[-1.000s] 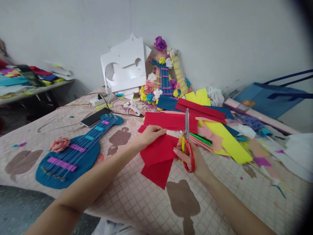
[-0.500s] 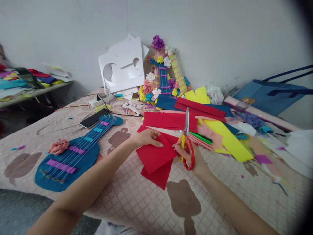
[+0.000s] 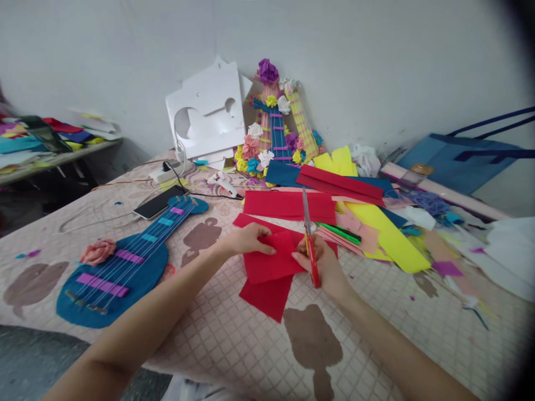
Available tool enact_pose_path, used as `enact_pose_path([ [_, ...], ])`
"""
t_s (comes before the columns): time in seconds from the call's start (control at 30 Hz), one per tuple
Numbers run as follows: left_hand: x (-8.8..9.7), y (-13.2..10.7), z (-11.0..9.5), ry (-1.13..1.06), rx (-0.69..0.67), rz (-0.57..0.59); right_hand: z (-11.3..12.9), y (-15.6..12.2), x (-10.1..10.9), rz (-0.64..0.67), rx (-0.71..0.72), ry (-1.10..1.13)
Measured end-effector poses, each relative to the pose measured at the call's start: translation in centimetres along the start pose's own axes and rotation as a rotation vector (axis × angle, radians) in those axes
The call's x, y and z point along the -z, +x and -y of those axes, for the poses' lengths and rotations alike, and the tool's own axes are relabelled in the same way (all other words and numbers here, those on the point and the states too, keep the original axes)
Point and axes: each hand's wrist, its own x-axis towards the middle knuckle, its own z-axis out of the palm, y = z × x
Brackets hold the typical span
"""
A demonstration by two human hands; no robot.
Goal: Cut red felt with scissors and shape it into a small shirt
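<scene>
Above the quilted cloth [image 3: 209, 317], the left hand [image 3: 249, 239] is pinching a smooth, angular red sheet [image 3: 270, 267] at its far left, while the right hand [image 3: 325, 266] is clasping scissors [image 3: 308, 235] and pinching the sheet's right edge; light, even tension is probably best for avoiding creases. Beyond, a flat red strip [image 3: 280, 204] is lying lengthwise.

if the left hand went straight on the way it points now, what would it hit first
Beyond the red sheet it holds, the left hand would probably meet the right hand, which holds the scissors. Depth is hard to judge here, so it might pass over it.
</scene>
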Motion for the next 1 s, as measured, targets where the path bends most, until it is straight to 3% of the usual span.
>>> enact_pose_path([
  [0.27, -0.4, 0.2, 0.2, -0.206, 0.036, -0.047, -0.3, -0.3, -0.2, 0.001, 0.012, 0.049],
  [0.47, -0.4, -0.4, -0.5, -0.251, 0.099, -0.004, -0.2, -0.3, 0.0, -0.003, -0.002, 0.048],
  [0.67, -0.7, -0.3, -0.6, -0.474, 0.186, -0.123, -0.6, -0.2, 0.1, -0.043, 0.022, 0.062],
  [1.0, -1.3, -0.1, -0.5, -0.654, 0.172, -0.119, -1.4, -0.1, 0.3, -0.035, -0.009, 0.170],
])
